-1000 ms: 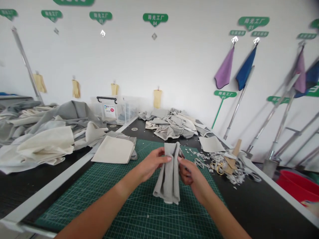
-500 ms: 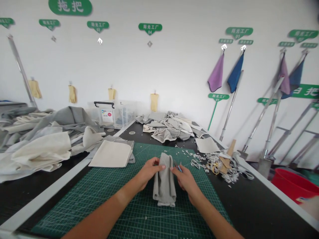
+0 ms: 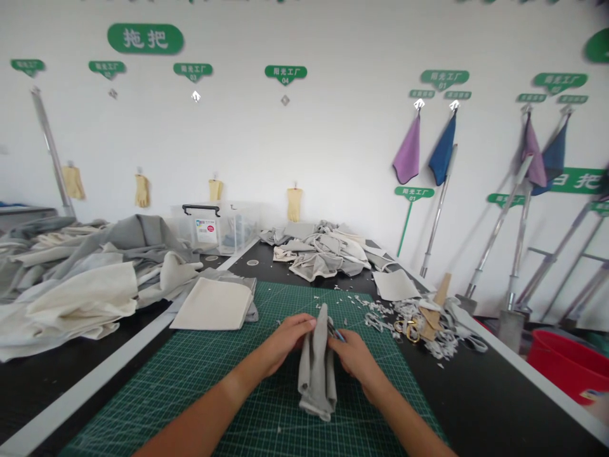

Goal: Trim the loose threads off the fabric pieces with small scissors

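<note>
Barely visible tool (image 3: 337, 332) behind grey cloth (image 3: 316, 371).

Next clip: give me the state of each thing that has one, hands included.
Left hand: gripping the grey folded cloth near its top.
Right hand: closed on a small thin tool at the cloth's edge.
Grey folded cloth: folded, held upright on the green cutting mat.
Clear plastic box: lid on.
Gold-handled scissors: lying among white fabric scraps, untouched.
Purple cloth: hanging by one corner.

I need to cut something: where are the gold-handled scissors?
In the head view, the gold-handled scissors lie right of the green cutting mat, among the fabric scraps.
</note>
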Demonstrator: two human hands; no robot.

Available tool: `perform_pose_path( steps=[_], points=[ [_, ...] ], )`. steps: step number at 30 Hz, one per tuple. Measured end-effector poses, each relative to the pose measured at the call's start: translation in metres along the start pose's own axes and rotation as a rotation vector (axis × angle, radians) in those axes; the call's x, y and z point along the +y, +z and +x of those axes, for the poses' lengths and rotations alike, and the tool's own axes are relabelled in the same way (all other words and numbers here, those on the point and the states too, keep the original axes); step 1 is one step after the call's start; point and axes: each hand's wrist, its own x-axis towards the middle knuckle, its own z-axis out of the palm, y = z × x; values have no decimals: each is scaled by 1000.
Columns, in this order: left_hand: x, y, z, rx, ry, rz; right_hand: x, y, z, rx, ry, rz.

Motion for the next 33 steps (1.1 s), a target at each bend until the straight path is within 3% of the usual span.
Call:
perform_pose_path(
  steps=[3,12,15,22,26,29,31,33],
  points=[
    [-2,-3,3,33,19,57,2,-1,3,29,2,69],
    [-13,-31,17,398,67,192,-25,-25,-3,197,-19,431],
    [-11,-33,16,442,67,213,-33,-30,-8,203,-57,492],
    [-11,-26,10,432,-156,162,-39,-28,-19,74,-175,567],
    [-5,-22,5,191,-268,-13,-46,-31,-27,-16,-225,616],
    [-5,-20,4,24,-264,-86,-51,-33,-30,-23,-226,623],
    [-7,-20,5,50,-222,-43,-50,-33,-29,0,-210,617],
    [-10,-22,7,167,-142,121,-48,-34,-24,21,-181,613]
  ],
)
